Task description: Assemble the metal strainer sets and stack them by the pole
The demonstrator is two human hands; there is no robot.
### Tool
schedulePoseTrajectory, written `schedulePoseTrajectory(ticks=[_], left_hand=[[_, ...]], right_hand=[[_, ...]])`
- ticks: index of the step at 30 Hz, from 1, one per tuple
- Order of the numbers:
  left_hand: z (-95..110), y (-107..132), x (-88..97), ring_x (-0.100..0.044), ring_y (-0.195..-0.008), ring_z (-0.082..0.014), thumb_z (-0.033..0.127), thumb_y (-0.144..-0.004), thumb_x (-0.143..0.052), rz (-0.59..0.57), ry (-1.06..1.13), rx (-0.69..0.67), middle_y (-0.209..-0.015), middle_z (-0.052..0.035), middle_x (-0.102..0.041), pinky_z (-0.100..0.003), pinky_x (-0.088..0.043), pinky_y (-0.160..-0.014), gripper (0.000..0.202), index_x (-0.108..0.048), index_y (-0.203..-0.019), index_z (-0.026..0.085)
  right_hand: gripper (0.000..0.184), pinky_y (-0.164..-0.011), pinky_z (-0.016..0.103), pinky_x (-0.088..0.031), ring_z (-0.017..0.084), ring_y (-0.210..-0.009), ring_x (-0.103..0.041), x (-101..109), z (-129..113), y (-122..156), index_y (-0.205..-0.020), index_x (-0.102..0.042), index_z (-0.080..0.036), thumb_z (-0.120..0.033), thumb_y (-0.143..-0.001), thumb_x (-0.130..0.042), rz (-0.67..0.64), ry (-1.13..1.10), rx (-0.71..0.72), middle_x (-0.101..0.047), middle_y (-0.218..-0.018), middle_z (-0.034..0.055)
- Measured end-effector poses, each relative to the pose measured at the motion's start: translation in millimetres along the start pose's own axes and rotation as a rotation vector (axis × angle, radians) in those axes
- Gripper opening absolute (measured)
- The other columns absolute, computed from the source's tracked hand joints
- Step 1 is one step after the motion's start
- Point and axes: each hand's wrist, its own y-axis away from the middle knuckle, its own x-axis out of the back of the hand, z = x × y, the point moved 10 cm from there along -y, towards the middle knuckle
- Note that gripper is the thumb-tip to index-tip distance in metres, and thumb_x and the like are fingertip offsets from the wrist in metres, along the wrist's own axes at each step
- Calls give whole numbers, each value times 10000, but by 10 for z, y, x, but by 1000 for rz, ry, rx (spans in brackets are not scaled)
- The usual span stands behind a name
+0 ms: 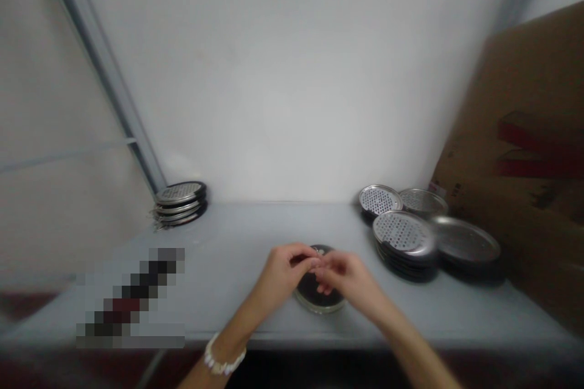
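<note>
A round dark disc with a pale metal rim (322,309) lies on the table in front of me. Over its upper part, my left hand (285,264) and my right hand (344,273) meet with fingertips pinched together. Whatever they pinch is too small and blurred to make out. A small light spot shows at the disc's far edge, just behind the fingers. Both hands cover much of the disc's middle. On my left wrist is a white beaded bracelet (223,364).
Stacked round perforated metal graters (404,234) stand on the right of the grey table (237,292), beside plainer discs (468,240). Another grater stack (182,200) sits at the back left. A large cardboard box (524,103) rises on the right; a pixelated patch (132,301) covers the left.
</note>
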Motion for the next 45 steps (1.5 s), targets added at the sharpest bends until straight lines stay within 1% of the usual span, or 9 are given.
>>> schedulePoseTrajectory(ticks=[6, 9, 11, 14, 18, 23, 31, 37, 45], left_hand=[[-92, -41, 26, -716, -875, -208, 315, -866, -639, 28, 41, -24, -936, -67, -792, -288, -565, -821, 197, -783, -907, 186], [-29, -26, -28, -696, -917, -206, 322, -880, -636, -7, -43, -85, -977, -78, -773, -280, -547, -825, 204, -794, -858, 195], [-1, -16, -43, -688, -892, -201, 326, -880, -642, -14, -73, -93, -943, -77, -765, -272, -534, -796, 211, -800, -828, 196], [-31, -17, -33, -691, -825, -201, 320, -836, -692, -12, -9, -32, -857, -67, -774, -274, -524, -773, 177, -806, -813, 188], [-95, -15, -71, -681, -741, -192, 334, -787, -739, -62, 108, 61, -771, -57, -773, -274, -516, -732, 183, -801, -787, 161], [-131, -12, -86, -614, -621, -145, 390, -771, -770, -65, 200, 94, -642, -28, -703, -249, -482, -643, 260, -747, -714, 137], [-215, 23, -213, -594, -594, -117, 559, -730, -814, -173, 373, 189, -644, -17, -676, -235, -477, -615, 448, -700, -756, 127], [-169, 28, -215, -626, -659, -129, 536, -704, -844, -171, 385, 194, -727, -44, -722, -240, -491, -662, 453, -744, -826, 112], [-178, 16, -232, -597, -615, -117, 542, -706, -831, -148, 400, 210, -712, -49, -722, -230, -470, -619, 450, -771, -808, 108]], right_hand=[[487, -519, 256, -492, 164, -549, -658, 186, -97, -22, -804, -636, -197, -664, -764, -768, 123, -8, 64, -693, -673, 16], [489, -552, 269, -505, 173, -589, -662, 249, -190, -12, -803, -635, -204, -675, -774, -761, 169, -28, 108, -689, -681, 21], [480, -572, 276, -513, 178, -617, -658, 281, -241, 3, -807, -643, -208, -671, -774, -766, 200, -25, 131, -683, -679, 17], [459, -593, 280, -518, 179, -636, -646, 304, -284, 22, -808, -661, -206, -650, -779, -774, 234, 4, 151, -679, -676, 14], [452, -636, 292, -537, 188, -675, -663, 277, -280, 29, -828, -684, -196, -635, -779, -778, 242, 14, 164, -715, -741, 34], [402, -689, 302, -557, 207, -732, -693, 228, -258, 32, -808, -694, -201, -581, -759, -815, 227, 13, 175, -735, -773, 34], [318, -706, 295, -549, 200, -738, -695, 188, -311, 61, -823, -716, -195, -500, -799, -803, 197, -2, 204, -743, -771, 34], [286, -684, 293, -544, 202, -710, -690, 249, -402, 95, -824, -744, -186, -471, -835, -760, 253, 117, 245, -739, -743, 40], [357, -650, 291, -543, 214, -678, -688, 277, -394, 98, -792, -753, -178, -530, -847, -722, 337, 171, 240, -743, -724, 66]])
